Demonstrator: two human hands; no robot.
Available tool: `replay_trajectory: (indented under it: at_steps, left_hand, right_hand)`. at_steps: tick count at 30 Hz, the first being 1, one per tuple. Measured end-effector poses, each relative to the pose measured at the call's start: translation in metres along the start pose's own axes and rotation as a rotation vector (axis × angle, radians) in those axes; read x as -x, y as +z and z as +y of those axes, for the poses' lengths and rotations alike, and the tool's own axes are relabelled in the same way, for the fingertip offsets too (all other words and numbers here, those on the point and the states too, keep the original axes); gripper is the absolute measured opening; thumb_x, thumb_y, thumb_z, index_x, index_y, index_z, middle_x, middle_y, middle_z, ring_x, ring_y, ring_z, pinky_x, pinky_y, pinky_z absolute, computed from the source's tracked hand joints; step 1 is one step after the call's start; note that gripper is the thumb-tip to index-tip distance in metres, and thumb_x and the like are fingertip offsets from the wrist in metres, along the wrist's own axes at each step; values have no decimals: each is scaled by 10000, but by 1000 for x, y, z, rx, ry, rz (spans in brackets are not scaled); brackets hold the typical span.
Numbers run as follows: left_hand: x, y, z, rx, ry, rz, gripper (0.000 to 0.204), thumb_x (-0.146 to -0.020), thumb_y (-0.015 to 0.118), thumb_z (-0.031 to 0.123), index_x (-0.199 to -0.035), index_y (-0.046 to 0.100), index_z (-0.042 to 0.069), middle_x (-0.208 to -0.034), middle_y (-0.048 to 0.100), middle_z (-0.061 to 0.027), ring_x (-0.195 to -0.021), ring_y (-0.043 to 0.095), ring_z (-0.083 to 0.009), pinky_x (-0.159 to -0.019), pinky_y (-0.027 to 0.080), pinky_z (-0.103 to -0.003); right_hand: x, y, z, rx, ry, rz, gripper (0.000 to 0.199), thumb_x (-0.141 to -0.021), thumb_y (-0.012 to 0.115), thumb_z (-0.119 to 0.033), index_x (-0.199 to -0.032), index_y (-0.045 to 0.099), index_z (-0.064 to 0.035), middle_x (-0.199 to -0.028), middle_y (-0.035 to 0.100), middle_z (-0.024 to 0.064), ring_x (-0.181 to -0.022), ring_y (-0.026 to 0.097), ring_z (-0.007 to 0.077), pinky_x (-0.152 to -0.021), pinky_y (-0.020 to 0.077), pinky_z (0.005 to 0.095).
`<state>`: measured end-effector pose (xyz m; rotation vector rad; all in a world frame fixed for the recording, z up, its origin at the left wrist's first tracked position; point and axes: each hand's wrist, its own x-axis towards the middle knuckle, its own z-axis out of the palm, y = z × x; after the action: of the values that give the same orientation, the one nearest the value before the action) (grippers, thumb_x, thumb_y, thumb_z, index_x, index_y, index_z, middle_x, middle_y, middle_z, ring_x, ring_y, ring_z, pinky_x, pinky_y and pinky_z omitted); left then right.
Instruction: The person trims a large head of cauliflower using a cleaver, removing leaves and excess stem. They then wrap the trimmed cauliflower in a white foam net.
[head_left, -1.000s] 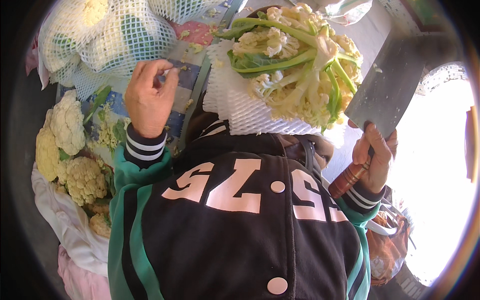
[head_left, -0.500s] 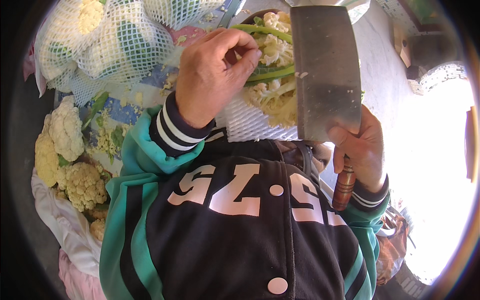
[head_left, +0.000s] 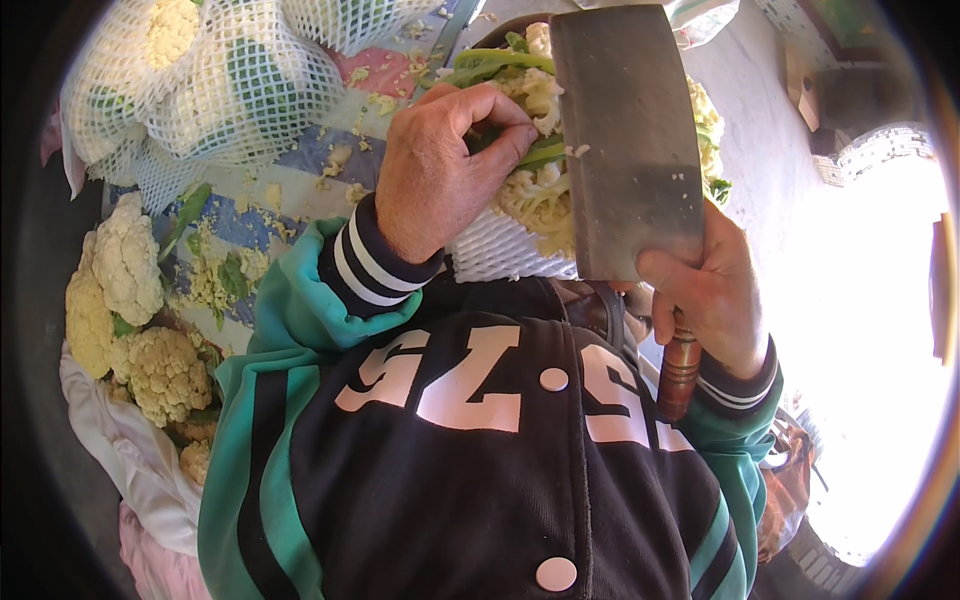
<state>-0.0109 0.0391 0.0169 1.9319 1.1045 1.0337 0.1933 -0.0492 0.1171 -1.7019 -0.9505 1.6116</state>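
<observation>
Left hand point(head_left: 440, 170) pinches green stalk of cauliflower point(head_left: 530, 190), fingers closed on it. Cauliflower sits on white foam net point(head_left: 495, 255) at lap, just beyond jacket point(head_left: 480, 450). Right hand point(head_left: 705, 295) wraps cleaver point(head_left: 625, 140) by wooden handle, flat blade over head. Judgement: head firm, fairly heavy, florets crumbly; hold by stalk or leaf ribs, not curd. Cleaver heavy, sharp.

Harsh sunlight, blown-out right, fisheye-warped edges.

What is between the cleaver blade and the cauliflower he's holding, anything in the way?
Nothing visible. The cleaver, held in the right hand, lies right against the cauliflower, and the left hand grips the green stalks just left of the blade.
</observation>
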Motion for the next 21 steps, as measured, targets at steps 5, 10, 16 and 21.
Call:
replay_trajectory:
  at_steps: [5, 10, 16, 21]
  left_hand:
    - [3, 2, -1, 64, -52, 32, 85, -775, 741, 55, -795, 660, 39, -725, 670, -52, -662, 614, -195, -613, 488, -303]
    - [4, 0, -5, 179, -109, 49, 84, -818, 717, 41, -852, 643, 19, -746, 648, -41, -634, 607, -115, -587, 491, -243]
    - [6, 3, -9, 168, -93, 50, 95, -840, 696, 28, -876, 610, 9, -797, 634, -34, -651, 597, -89, -600, 491, -228]
    - [7, 3, -11, 222, -117, 76, 119, -786, 721, 12, -839, 616, 6, -781, 632, -73, -638, 624, -132, -582, 505, -248]
  right_hand:
    - [-8, 7, -4, -30, -14, -7, 420, -814, 534, 44, -1228, 467, 69, -815, 667, 135, -411, 538, 108, -380, 435, 218]
    - [-3, 4, -5, 54, 56, 2, 428, -821, 538, 64, -1242, 458, 70, -822, 668, 143, -412, 537, 109, -380, 428, 218]
    - [-6, 7, -7, 8, 46, -24, 420, -825, 554, 71, -1236, 468, 62, -806, 661, 125, -420, 538, 109, -394, 432, 220]
    - [-10, 13, -8, 18, 27, -21, 398, -827, 553, 61, -1218, 481, 60, -792, 653, 115, -429, 543, 109, -400, 438, 222]
